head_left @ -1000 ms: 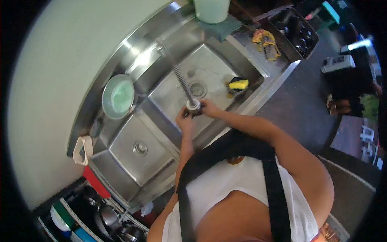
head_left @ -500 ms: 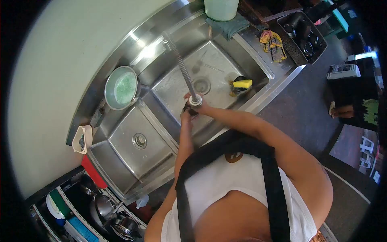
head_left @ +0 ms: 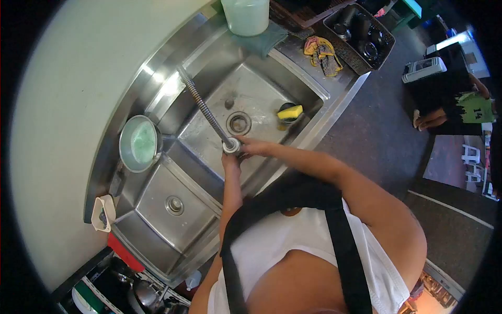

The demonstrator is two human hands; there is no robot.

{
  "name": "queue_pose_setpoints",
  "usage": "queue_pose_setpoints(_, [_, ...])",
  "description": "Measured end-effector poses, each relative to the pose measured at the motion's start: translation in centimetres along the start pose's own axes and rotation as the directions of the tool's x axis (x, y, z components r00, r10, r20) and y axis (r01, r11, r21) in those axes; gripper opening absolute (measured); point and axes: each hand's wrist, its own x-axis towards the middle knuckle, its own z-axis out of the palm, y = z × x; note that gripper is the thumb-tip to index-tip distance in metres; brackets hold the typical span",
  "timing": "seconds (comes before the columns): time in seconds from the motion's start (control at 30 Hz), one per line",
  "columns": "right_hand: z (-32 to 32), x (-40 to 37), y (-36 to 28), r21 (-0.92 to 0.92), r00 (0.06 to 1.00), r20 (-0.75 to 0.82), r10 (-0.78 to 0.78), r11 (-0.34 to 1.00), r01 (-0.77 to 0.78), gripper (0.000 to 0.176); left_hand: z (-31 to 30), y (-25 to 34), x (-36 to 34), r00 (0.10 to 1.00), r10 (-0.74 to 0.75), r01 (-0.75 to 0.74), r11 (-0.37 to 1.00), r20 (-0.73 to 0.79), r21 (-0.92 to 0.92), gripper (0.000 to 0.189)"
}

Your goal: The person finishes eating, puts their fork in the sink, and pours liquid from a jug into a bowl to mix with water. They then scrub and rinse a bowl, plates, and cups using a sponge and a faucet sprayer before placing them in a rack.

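Note:
A coiled spring faucet (head_left: pixel 203 106) reaches over the right sink basin (head_left: pixel 261 86), and its round head hides much of my hands. Just below that head is my left hand (head_left: pixel 230 161), its fingers curled around something I cannot make out. Close against it from the right, my right hand (head_left: pixel 254 147) is also closed, its fingertips hidden by the faucet head. A yellow sponge (head_left: pixel 290 112) sits on a small dark container by the basin's right wall. The drain (head_left: pixel 239 123) lies just beyond my hands.
A metal bowl of green soapy liquid (head_left: pixel 142 144) stands behind the left basin (head_left: pixel 162 206). A white bucket (head_left: pixel 246 15), patterned cloth (head_left: pixel 321 54) and dark crate of cups (head_left: pixel 361 39) line the far side. A person in a green shirt (head_left: pixel 475 107) is at right.
The view has shifted, so the sink sits lower and further left. My hands remain together under the faucet head; the dark thing seen between them before is now mostly hidden.

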Motion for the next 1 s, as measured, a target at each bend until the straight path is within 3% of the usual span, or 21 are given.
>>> queue_pose_setpoints(0.03, [0.6,-0.7,-0.5,0.001,1.0,0.002,0.004,1.0,-0.004,0.083,-1.1,-1.0,0.9,1.0,-0.003,0.003,1.0,-0.004,-0.002,0.023])
queue_pose_setpoints(0.1, [1.4,-1.7,-1.6,-0.116,0.978,0.092,-0.188,0.973,0.198,0.089,-3.7,-2.8,2.6,0.972,-0.137,0.145,0.989,0.189,-0.027,0.026])
queue_pose_setpoints(0.13, [1.0,-1.5,-1.6,-0.233,0.957,0.139,-0.255,0.931,0.282,0.091,-4.1,-3.2,2.5,0.975,-0.133,0.141,0.989,0.18,-0.033,0.026])
queue_pose_setpoints(0.17, [1.0,-1.3,-1.3,-0.233,0.956,0.155,-0.249,0.931,0.28,0.091,-4.6,-3.5,2.4,0.961,-0.197,0.213,0.975,0.193,-0.066,0.028])
queue_pose_setpoints(0.23, [0.7,-0.3,-0.5,-0.368,0.875,0.155,-0.459,0.795,0.482,0.09,-5.1,-3.9,2.7,0.95,-0.243,0.268,0.956,0.194,-0.118,0.03])
queue_pose_setpoints(0.27, [0.7,-0.1,0.3,-0.392,0.869,0.014,-0.495,0.796,0.46,0.086,-4.8,-4.5,2.9,0.937,-0.209,0.224,0.974,0.279,-0.023,0.026])
queue_pose_setpoints(0.3, [0.4,-0.1,0.2,-0.389,0.871,0.03,-0.49,0.797,0.461,0.086,-4.2,-4.9,3.1,0.912,-0.184,0.169,0.983,0.366,0.072,0.021])
queue_pose_setpoints(0.37, [-0.6,-0.1,-0.2,-0.451,0.873,-0.161,-0.46,0.821,0.35,0.081,-0.1,-2.6,1.1,0.934,-0.23,0.218,0.973,0.275,0.072,0.016])
queue_pose_setpoints(0.43, [-1.7,-0.9,-1.2,-0.525,0.825,-0.196,-0.53,0.767,0.368,0.077,2.4,-2.2,1.0,0.981,-0.151,0.131,0.98,0.126,0.15,0.017])
queue_pose_setpoints(0.5, [-3.3,-3.0,-3.1,-0.875,0.798,-0.179,-0.576,0.463,0.139,0.075,1.8,-4.2,4.4,0.98,-0.149,0.116,0.965,0.129,0.236,0.019])
queue_pose_setpoints(0.57, [-5.9,-4.3,-4.4,-0.876,0.747,-0.187,-0.638,0.453,0.168,0.073,3.6,-3.6,5.5,0.984,-0.174,0.164,0.962,0.029,0.221,0.026])
queue_pose_setpoints(0.63, [-8.7,-6.7,-7.3,-0.881,0.682,-0.218,-0.698,0.441,0.17,0.07,6.4,-3.7,6.5,0.998,-0.029,0.044,0.958,-0.057,0.282,0.022])
queue_pose_setpoints(0.67, [-10.1,-8.4,-9.5,-0.524,0.762,-0.414,-0.498,0.815,0.248,0.068,7.7,-3.8,7.6,0.997,0.029,-0.006,0.961,-0.077,0.278,0.021])
queue_pose_setpoints(0.7, [-11.7,-9.8,-11.2,-0.025,0.847,-0.471,-0.246,0.964,0.266,0.066,8.4,-4.5,9.8,0.995,0.087,-0.07,0.962,-0.054,0.263,0.02])
queue_pose_setpoints(0.77, [-16.3,-13.1,-14.8,0.294,0.808,-0.514,-0.288,0.826,0.481,0.061,9.2,-6.3,15.2,0.991,0.135,-0.126,0.963,-0.022,0.237,0.02])
queue_pose_setpoints(0.8, [-18.3,-15.7,-17.6,0.324,0.795,-0.448,-0.409,0.754,0.571,0.058,9.6,-6.9,17.9,0.932,0.36,-0.302,0.831,-0.038,0.467,0.02])
queue_pose_setpoints(0.83, [-22.2,-17.2,-18.5,0.291,0.729,-0.468,-0.499,0.692,0.661,0.055,10.3,-7.0,19.9,0.823,0.567,-0.423,0.615,-0.001,0.666,0.021])
queue_pose_setpoints(0.87, [-24.5,-20.1,-20.6,0.142,0.671,-0.511,-0.538,0.717,0.683,0.048,11.6,-6.1,20.5,0.824,0.566,-0.426,0.619,0.001,0.66,0.021])
queue_pose_setpoints(0.93, [-27.9,-24.6,-25.5,-0.154,0.363,-0.708,-0.606,0.634,0.758,0.051,14.3,-3.1,20.9,0.766,0.639,-0.166,0.3,-0.068,0.94,0.043])
queue_pose_setpoints(0.97, [-31.3,-26.7,-25.8,-0.414,0.153,-0.8,-0.581,0.717,0.56,0.056,15.1,-2.6,21.9,0.765,0.64,-0.166,0.308,-0.075,0.937,0.043])
queue_pose_setpoints(1.0, [-33.7,-28.0,-26.7,-0.658,-0.007,-0.719,-0.695,0.677,0.331,0.062,15.4,-2.1,23.0,0.737,0.643,-0.021,0.328,-0.207,0.944,0.058])
